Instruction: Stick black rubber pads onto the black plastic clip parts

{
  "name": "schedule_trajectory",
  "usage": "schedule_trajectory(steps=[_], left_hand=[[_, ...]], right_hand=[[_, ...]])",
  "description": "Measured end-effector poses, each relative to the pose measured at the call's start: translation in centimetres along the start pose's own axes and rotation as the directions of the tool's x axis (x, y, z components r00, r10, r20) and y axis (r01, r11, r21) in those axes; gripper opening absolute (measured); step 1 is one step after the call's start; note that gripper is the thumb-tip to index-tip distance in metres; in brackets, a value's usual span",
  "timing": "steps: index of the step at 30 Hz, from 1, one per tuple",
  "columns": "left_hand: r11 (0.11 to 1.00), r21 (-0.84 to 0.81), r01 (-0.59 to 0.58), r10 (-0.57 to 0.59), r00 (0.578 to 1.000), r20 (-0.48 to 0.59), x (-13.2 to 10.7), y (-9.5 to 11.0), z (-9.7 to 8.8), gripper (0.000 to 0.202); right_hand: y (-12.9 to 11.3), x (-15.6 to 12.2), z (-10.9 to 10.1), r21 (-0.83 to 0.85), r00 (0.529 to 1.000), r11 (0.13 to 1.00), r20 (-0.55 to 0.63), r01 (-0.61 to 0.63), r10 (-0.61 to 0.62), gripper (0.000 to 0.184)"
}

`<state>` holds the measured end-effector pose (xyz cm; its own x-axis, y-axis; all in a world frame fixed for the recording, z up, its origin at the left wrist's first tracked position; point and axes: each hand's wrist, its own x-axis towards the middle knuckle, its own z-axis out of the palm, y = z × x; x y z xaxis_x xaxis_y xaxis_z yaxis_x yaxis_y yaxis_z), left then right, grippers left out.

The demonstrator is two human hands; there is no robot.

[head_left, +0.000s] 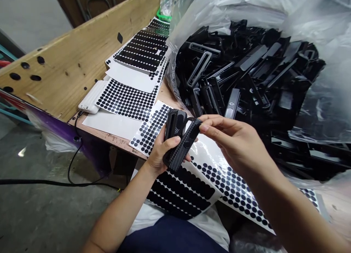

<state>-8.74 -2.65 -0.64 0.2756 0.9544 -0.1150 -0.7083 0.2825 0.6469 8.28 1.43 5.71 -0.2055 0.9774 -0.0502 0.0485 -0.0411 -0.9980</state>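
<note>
My left hand (160, 150) is closed around black plastic parts in front of my lap. One is a long piece with a striped, carbon-look surface (182, 150); behind it, a second black piece with a slot (173, 123) leans the other way. My right hand (233, 136) pinches the upper end of the striped piece between thumb and fingers. Whether a small sticker is also between those fingertips, I cannot tell. Below the hands lies a sheet of large black stickers (183, 191), partly over my lap. Sheets of round black dots (153, 130) lie behind and beside the hands.
A big clear plastic bag (329, 74) full of similar black parts (246, 70) fills the right side. More sticker sheets (139, 50) are stacked along a wooden side board (90, 44). A white box (91, 97) with a black cable sits at the table's left edge.
</note>
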Motion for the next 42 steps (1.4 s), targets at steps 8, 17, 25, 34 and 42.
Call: schedule_trajectory(steps=[8, 17, 25, 34, 42], left_hand=[[1.0, -0.01, -0.001, 0.001, 1.0, -0.001, 0.0, -0.3, -0.1, 0.063], [1.0, 0.011, -0.002, 0.002, 1.0, -0.006, 0.0, -0.3, -0.3, 0.069], [1.0, 0.023, -0.014, 0.014, 1.0, -0.017, -0.1, -0.2, -0.1, 0.063], [0.995, 0.085, -0.049, 0.057, 0.995, -0.087, 0.1, 0.0, -0.2, 0.068], [0.935, 0.334, -0.116, 0.16, 0.981, -0.106, 1.0, 0.0, 0.1, 0.07]], right_hand=[[0.0, -0.2, -0.3, -0.075, 0.999, 0.996, -0.012, 0.041, -0.042, 0.022], [-0.6, -0.4, 0.0, -0.218, 0.988, 0.964, -0.018, 0.149, -0.156, 0.018], [-0.6, -1.0, 0.2, -0.716, 0.814, 0.553, 0.036, 0.426, -0.58, 0.008], [-0.1, 1.2, 0.0, -0.481, 0.98, 0.854, 0.071, 0.197, -0.186, 0.045], [1.2, 0.9, 3.3, 0.23, 0.998, 0.973, 0.067, -0.032, 0.017, 0.052]])
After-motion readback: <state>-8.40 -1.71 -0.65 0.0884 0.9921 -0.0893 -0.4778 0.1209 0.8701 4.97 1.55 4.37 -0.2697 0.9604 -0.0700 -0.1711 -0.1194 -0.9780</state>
